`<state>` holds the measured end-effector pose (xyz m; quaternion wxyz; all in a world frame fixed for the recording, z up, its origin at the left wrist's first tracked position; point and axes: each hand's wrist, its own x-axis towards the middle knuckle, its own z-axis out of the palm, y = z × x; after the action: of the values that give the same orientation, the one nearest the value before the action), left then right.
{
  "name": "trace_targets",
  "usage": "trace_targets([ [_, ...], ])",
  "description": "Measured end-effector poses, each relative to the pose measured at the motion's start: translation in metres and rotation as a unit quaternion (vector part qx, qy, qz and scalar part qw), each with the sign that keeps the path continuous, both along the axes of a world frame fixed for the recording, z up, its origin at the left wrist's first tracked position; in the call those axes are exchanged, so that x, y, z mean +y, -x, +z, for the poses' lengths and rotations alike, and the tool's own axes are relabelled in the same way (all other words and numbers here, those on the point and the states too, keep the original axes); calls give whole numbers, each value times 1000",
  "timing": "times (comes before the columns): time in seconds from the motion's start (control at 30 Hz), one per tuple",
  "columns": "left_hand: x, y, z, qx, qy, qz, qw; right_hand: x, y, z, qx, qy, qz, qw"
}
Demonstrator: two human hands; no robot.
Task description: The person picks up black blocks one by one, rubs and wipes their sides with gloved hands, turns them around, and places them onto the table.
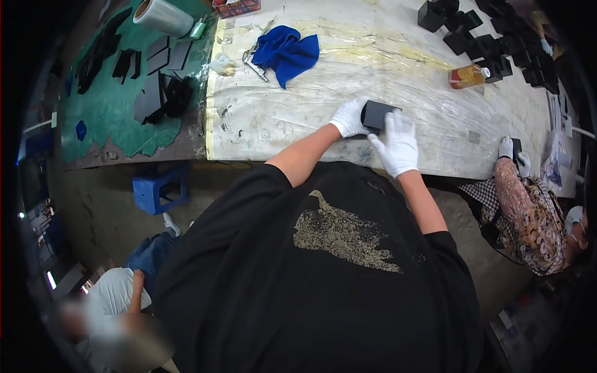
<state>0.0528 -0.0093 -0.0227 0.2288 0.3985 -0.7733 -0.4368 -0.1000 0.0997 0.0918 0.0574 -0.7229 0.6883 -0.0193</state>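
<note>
Head view: near the front edge of the pale bench (pixel 298 118), a black box (pixel 377 115) is gripped at its left side by the gloved left hand (pixel 350 117), the right hand's (pixel 398 147) fingers extending open across its right edge.

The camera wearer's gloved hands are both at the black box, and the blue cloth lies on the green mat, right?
Not the green mat: the blue cloth lies on the white table covering, as the head view shows. The rest stands: the wearer's gloved left hand and right hand are both at the black box.
</note>
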Motion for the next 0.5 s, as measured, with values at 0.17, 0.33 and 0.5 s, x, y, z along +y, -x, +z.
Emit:
trace_targets([
  [0.17, 4, -5, 20, -22, 0, -5, 1000, -50, -5, -5, -53, -4, -29, 998],
  [0.33, -1, -5, 19, -6, -13, -11, 1000, 37, 123, -134, -163, -92, -114, 976],
  [0.5, -8, 0, 32, 72, 186, 6, 980, 57, 109, -83, -470, -46, -357, 806],
])
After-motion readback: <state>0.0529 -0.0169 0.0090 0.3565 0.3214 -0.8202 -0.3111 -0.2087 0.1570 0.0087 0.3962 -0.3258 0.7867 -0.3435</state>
